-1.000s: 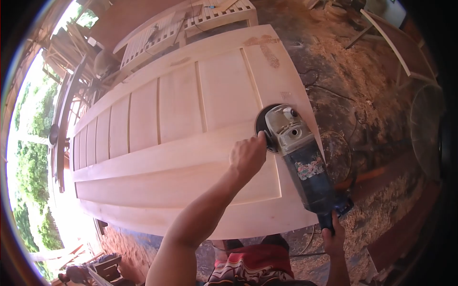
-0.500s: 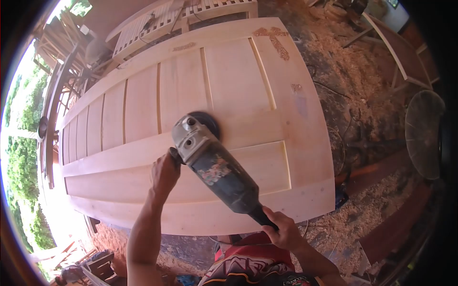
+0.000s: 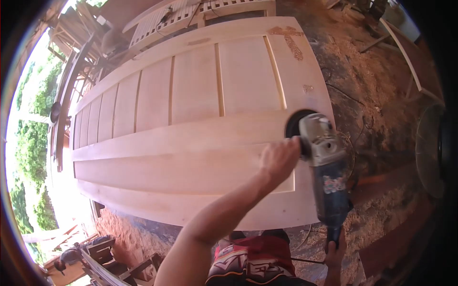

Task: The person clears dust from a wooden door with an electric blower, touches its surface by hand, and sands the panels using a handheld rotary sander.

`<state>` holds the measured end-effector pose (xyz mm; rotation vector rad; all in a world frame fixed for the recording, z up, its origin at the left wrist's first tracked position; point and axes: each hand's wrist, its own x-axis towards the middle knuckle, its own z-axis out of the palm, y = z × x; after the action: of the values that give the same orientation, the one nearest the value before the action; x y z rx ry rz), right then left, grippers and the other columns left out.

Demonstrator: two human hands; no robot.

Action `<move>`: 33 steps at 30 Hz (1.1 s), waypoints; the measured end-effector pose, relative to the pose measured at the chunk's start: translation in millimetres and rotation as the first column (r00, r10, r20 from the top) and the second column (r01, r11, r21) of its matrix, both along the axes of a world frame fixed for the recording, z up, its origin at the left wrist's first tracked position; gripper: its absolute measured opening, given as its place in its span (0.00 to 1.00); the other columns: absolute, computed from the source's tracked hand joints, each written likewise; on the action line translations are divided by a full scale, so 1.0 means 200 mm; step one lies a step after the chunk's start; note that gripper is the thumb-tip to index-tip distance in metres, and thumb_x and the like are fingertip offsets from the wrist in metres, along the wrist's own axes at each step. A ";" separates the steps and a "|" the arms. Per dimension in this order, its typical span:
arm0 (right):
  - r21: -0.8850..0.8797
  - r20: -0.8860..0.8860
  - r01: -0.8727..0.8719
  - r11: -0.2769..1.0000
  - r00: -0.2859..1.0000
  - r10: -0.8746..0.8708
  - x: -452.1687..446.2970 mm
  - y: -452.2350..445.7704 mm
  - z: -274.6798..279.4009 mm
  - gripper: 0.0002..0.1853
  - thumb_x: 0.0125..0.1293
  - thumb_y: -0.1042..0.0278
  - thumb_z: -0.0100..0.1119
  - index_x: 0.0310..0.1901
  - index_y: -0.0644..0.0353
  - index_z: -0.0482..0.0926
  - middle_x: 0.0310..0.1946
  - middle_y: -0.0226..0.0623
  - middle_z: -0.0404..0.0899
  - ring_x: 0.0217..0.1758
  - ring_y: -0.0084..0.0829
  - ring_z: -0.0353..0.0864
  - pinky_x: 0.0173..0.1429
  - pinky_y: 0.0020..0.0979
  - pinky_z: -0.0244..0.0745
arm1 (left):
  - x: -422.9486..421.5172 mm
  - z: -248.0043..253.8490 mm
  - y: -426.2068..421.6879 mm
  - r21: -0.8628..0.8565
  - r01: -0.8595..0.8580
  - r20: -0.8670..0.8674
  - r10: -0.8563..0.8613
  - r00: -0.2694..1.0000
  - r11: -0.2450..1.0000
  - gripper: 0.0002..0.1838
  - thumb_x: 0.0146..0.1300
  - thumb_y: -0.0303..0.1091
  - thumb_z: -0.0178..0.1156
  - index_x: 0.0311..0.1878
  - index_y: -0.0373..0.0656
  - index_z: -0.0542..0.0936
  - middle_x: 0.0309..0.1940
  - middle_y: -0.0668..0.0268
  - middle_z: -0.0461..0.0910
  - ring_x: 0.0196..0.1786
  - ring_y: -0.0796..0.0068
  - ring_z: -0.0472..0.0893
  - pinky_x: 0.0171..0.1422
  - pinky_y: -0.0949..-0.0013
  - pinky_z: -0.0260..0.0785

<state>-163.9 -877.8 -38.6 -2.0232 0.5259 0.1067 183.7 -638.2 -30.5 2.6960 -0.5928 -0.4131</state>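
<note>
A large angle grinder (image 3: 329, 176) with a dark round disc (image 3: 298, 123) rests over the right part of a panelled wooden door (image 3: 200, 138). My left hand (image 3: 281, 157) is wrapped round its side handle, close to the disc. Lower down, my right hand (image 3: 335, 252) grips the rear handle, off the door's near right corner. The disc lies on the middle rail by the right end; whether it presses flat I cannot tell. Reddish-brown patches of filler (image 3: 290, 40) mark the door's far right corner.
Wood shavings (image 3: 367, 76) cover the floor to the right, where a dark cord (image 3: 343, 93) runs. Behind the door stands a slatted wooden piece (image 3: 191, 19). A round fan (image 3: 429, 148) is at the right edge. Timber pieces (image 3: 102, 267) lie at lower left.
The grinder has moved right along the door, from its middle to its right end, and turned more upright in view. Both hands have gone with it, still holding on.
</note>
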 end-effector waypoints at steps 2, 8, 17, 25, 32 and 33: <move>-0.018 0.012 0.084 0.996 0.996 -0.084 0.01 -0.01 0.00 0.39 0.76 0.46 0.54 0.76 0.72 0.62 0.35 0.40 0.82 0.31 0.29 0.78 0.35 0.33 0.72 | 0.01 -0.04 -0.13 -0.031 0.049 0.118 -0.046 0.992 0.998 0.05 0.69 0.29 0.54 0.44 0.41 0.77 0.33 0.56 0.87 0.37 0.55 0.89 0.39 0.53 0.82; 0.098 0.020 0.125 0.987 0.992 -0.128 0.05 0.01 -0.04 0.43 0.76 0.40 0.53 0.77 0.70 0.61 0.25 0.29 0.74 0.24 0.21 0.69 0.28 0.28 0.63 | 0.05 -0.03 -0.08 -0.052 0.053 0.080 -0.049 0.996 0.997 0.05 0.69 0.28 0.54 0.44 0.40 0.76 0.34 0.55 0.87 0.37 0.54 0.89 0.40 0.53 0.81; 0.090 0.033 -0.179 0.980 0.984 0.177 0.14 0.33 -0.11 0.37 0.74 0.51 0.59 0.72 0.76 0.66 0.38 0.44 0.83 0.35 0.31 0.82 0.40 0.33 0.76 | -0.02 0.01 0.66 0.031 -0.138 -0.001 0.138 0.990 0.990 0.05 0.69 0.28 0.54 0.45 0.40 0.75 0.37 0.51 0.86 0.40 0.47 0.87 0.44 0.45 0.79; 0.041 0.222 -0.560 0.827 0.812 0.539 0.65 1.11 0.07 0.31 0.68 0.63 0.67 0.70 0.66 0.73 0.41 0.53 0.84 0.42 0.52 0.86 0.48 0.43 0.80 | -0.20 -0.04 1.70 0.066 -0.472 0.094 0.466 0.880 0.879 0.07 0.65 0.28 0.59 0.45 0.40 0.79 0.33 0.47 0.86 0.40 0.40 0.86 0.44 0.41 0.77; 0.169 0.222 -0.688 0.706 0.724 0.653 0.95 1.65 0.02 0.33 0.72 0.61 0.65 0.78 0.39 0.67 0.37 0.49 0.82 0.38 0.52 0.85 0.44 0.46 0.80 | -0.22 0.01 2.40 0.165 -0.576 0.228 0.538 0.812 0.800 0.08 0.70 0.32 0.58 0.42 0.37 0.80 0.29 0.43 0.84 0.37 0.37 0.84 0.40 0.42 0.73; 0.172 0.228 -0.680 0.713 0.732 0.643 0.95 1.64 0.02 0.33 0.73 0.61 0.64 0.78 0.37 0.67 0.37 0.49 0.82 0.37 0.52 0.85 0.43 0.46 0.80 | -0.21 0.01 2.39 0.170 -0.587 0.206 0.554 0.807 0.791 0.07 0.68 0.32 0.61 0.41 0.38 0.80 0.30 0.46 0.84 0.37 0.39 0.84 0.40 0.43 0.74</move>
<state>25.7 -550.5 -33.7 -1.8617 -0.3357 0.4312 142.5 -160.7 -28.2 2.9548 0.2803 -0.1170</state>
